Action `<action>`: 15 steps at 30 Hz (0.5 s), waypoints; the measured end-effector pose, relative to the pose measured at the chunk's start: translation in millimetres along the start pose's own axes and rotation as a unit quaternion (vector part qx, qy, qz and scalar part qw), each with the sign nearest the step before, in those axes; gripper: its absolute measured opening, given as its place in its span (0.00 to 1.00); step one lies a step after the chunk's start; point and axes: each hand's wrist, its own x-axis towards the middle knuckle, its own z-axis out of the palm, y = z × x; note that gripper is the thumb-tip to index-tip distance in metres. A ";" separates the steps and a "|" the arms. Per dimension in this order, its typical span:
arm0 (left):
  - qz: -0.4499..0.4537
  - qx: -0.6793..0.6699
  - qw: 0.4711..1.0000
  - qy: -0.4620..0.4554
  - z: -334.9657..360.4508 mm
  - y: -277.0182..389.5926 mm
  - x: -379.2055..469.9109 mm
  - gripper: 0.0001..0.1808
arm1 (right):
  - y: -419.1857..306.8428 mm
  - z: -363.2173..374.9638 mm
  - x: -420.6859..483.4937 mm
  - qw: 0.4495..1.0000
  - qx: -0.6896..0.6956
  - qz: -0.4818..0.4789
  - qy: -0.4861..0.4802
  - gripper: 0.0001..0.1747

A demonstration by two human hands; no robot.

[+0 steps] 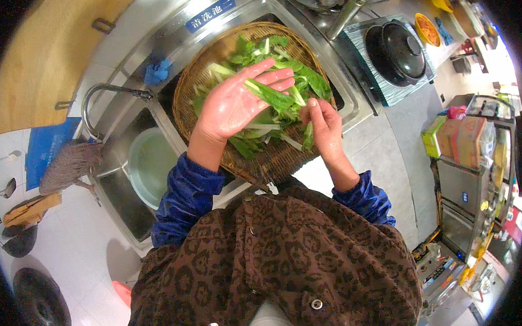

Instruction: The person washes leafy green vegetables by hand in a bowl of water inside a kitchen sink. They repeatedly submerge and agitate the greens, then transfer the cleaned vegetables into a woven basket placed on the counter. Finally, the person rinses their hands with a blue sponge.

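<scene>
My left hand (236, 100) is palm up over the basket, wet, with its fingers stretched out. A piece of leafy green (269, 95) lies across its palm and fingers. To the right, my right hand (327, 125) has thumb and fingers closed on a pale-stemmed green leaf (299, 95); the pinched part is hidden. Below both hands, a round woven basket (187, 79) holds many loose leafy greens (249, 148) with pale stalks. It rests over a basin of the stainless steel sink (350, 109).
A curved faucet (109, 87) stands left of the basket. A pale basin (154, 167) with liquid sits in the left sink compartment. A blue cloth (156, 72) lies on the sink ledge. At right are a lidded black pot (398, 54) and a cardboard box (461, 141).
</scene>
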 end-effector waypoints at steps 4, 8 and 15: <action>-0.005 0.019 1.000 0.018 -4.1 -3.8 1.6 0.29 | -20.2 15.3 4.4 0.996 0.027 -0.030 -0.075 0.13; -0.036 0.143 0.979 0.144 -28.7 3.3 -11.8 0.32 | -7.4 6.0 16.0 0.992 0.032 0.088 -0.085 0.11; 0.133 0.740 0.482 0.451 -99.7 -8.3 -68.0 0.45 | 14.7 -30.3 29.6 0.955 -0.295 -0.017 0.030 0.18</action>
